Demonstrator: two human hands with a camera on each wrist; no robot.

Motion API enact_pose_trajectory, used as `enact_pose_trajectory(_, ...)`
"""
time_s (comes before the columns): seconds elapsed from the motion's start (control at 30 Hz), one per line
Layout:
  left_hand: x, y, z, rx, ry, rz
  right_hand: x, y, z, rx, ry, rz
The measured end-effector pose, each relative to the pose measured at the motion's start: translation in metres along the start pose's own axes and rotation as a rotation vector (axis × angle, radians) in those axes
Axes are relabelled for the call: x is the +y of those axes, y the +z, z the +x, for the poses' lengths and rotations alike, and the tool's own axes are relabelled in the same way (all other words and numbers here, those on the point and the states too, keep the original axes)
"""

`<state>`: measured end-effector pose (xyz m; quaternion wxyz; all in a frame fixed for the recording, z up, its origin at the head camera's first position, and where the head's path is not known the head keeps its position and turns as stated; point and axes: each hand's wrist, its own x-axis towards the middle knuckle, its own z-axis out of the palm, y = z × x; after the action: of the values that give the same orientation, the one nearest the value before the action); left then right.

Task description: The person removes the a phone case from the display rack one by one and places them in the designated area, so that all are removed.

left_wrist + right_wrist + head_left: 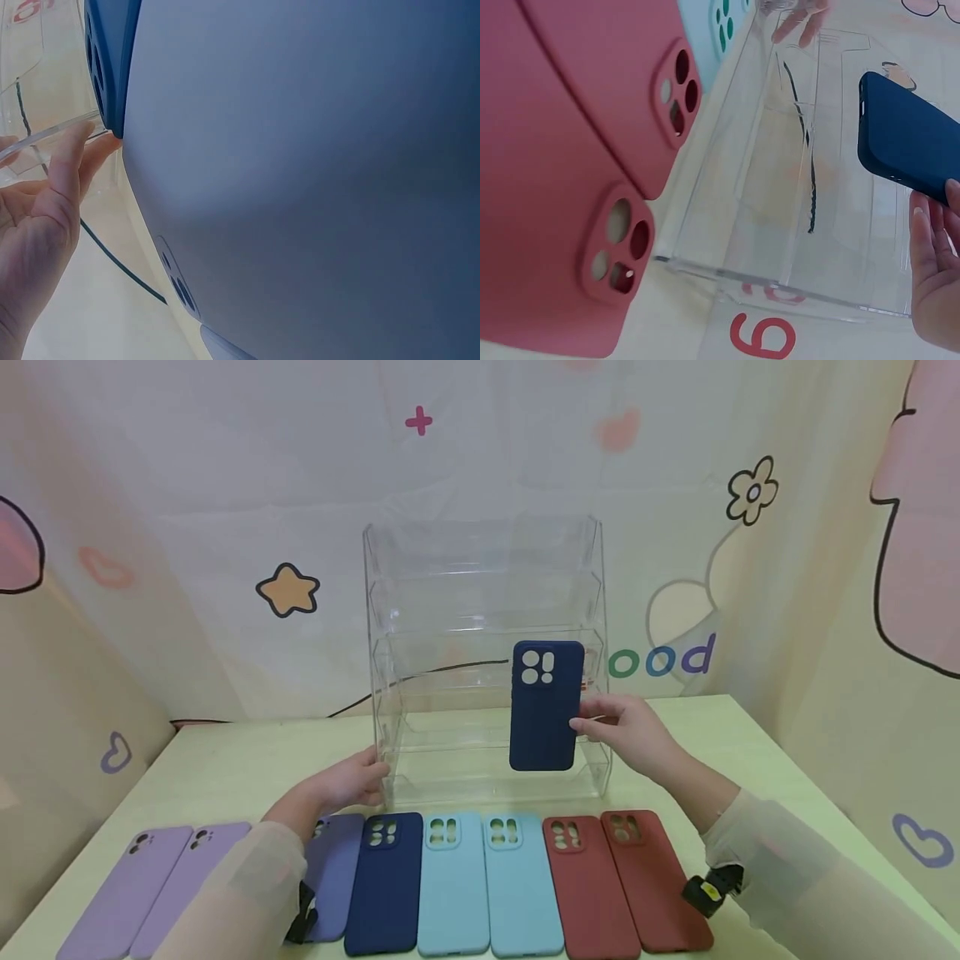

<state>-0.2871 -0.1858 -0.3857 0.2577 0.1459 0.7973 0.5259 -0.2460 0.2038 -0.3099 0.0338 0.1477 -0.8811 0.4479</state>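
Note:
My right hand (633, 735) pinches a navy blue phone case (546, 727) by its right edge, thumb in front. The case is upright, camera holes at the top, in front of the right part of a clear tiered display rack (450, 777). In the right wrist view the same case (911, 139) is seen at an angle beside the rack. At the rack's lower left side, my left hand (348, 783) grips the clear side panel. The left wrist view has that hand (37, 240) with fingers and thumb on either side of the panel.
Along the table's front lie two lilac cases (127, 893), a violet-blue case (333, 877), a navy case (382, 885), two light blue cases (453, 885) and two dark red cases (592, 885). A printed curtain (480, 460) hangs behind the pale table (262, 760).

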Motion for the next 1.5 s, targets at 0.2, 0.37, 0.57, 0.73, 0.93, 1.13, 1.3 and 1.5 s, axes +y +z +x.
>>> enact_pose_trajectory(0.2, -0.001, -0.003, 0.0, 0.007, 0.003, 0.009, 0.012, -0.011, -0.019, 0.014, 0.03, -0.021)
enact_pose_trajectory(0.37, -0.001, 0.0, 0.0, 0.003, -0.008, -0.03, 0.023, -0.022, -0.03, 0.032, 0.045, -0.033)
enact_pose_trajectory(0.57, -0.002, 0.002, -0.001, 0.008, -0.014, -0.033, 0.033, -0.031, -0.044, 0.018, 0.061, -0.034)
enact_pose_trajectory(0.73, -0.002, 0.002, -0.002, 0.014, -0.012, -0.01, 0.037, -0.036, -0.053, -0.004, 0.064, -0.034)
enact_pose_trajectory(0.93, -0.003, 0.003, 0.0, 0.024, -0.012, -0.014, 0.044, -0.039, -0.062, -0.053, 0.074, -0.013)
enact_pose_trajectory(1.13, -0.001, 0.002, -0.003, 0.028, -0.034, 0.006, 0.052, -0.043, -0.077, -0.133, 0.125, 0.024)
enact_pose_trajectory(1.3, 0.001, 0.0, -0.003, 0.021, -0.013, -0.002, 0.061, -0.048, -0.086, -0.187, 0.137, 0.061)
enact_pose_trajectory(1.5, 0.002, 0.003, -0.003, 0.019, -0.022, -0.02, 0.072, -0.054, -0.096, -0.269, 0.14, 0.102)
